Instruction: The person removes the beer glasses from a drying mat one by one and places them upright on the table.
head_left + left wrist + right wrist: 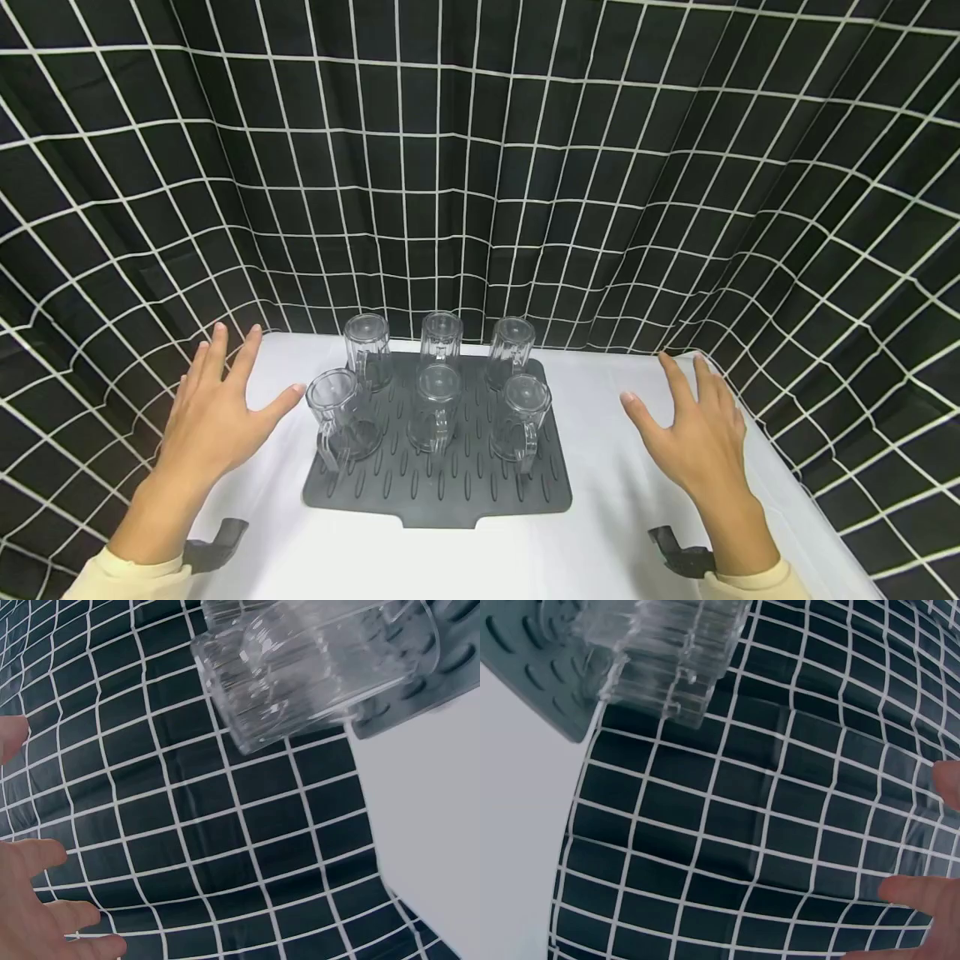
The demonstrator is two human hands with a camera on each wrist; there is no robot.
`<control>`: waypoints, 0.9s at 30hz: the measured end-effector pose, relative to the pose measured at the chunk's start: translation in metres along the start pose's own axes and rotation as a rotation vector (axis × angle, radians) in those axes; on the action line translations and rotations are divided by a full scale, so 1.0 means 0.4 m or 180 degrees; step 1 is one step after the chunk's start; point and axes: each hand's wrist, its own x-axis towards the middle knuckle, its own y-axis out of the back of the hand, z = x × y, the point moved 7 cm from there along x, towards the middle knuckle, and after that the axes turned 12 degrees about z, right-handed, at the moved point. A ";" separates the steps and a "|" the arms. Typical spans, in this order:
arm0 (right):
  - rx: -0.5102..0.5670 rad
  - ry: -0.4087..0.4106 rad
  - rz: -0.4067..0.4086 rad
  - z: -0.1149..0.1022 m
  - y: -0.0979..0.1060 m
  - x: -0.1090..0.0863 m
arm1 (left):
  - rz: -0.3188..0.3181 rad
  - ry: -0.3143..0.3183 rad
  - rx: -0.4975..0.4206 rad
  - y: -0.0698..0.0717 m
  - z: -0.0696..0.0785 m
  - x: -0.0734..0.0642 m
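Note:
Several clear glass mugs with handles stand in two rows on a dark grey ridged mat. In the front row are a left mug [345, 414], a middle mug [433, 408] and a right mug [519, 417], their handles toward the near side. Behind them is the back row, including a back middle mug [441, 337]. My left hand [213, 412] is held left of the mat, fingers spread, its thumb tip close beside the front left mug's rim in the head view. My right hand [697, 429] hovers right of the mat, fingers spread and holding nothing.
The grey mat [438, 510] lies on a white tabletop [600, 508], its tab facing me. A black curtain [465, 167] with a white grid surrounds the table at the back and sides. Dark wrist mounts [217, 546] sit at both sleeves.

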 end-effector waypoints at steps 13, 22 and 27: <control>0.0238 0.0025 0.0148 -0.021 -0.013 -0.036 | 0.0118 0.0132 -0.0148 -0.035 -0.007 -0.082; 0.0490 0.0110 0.0177 -0.037 -0.019 -0.051 | 0.0013 0.0232 -0.0162 -0.074 -0.017 -0.121; 0.0731 0.0194 0.0270 -0.050 -0.021 -0.062 | -0.0140 0.0379 -0.0185 -0.100 -0.024 -0.140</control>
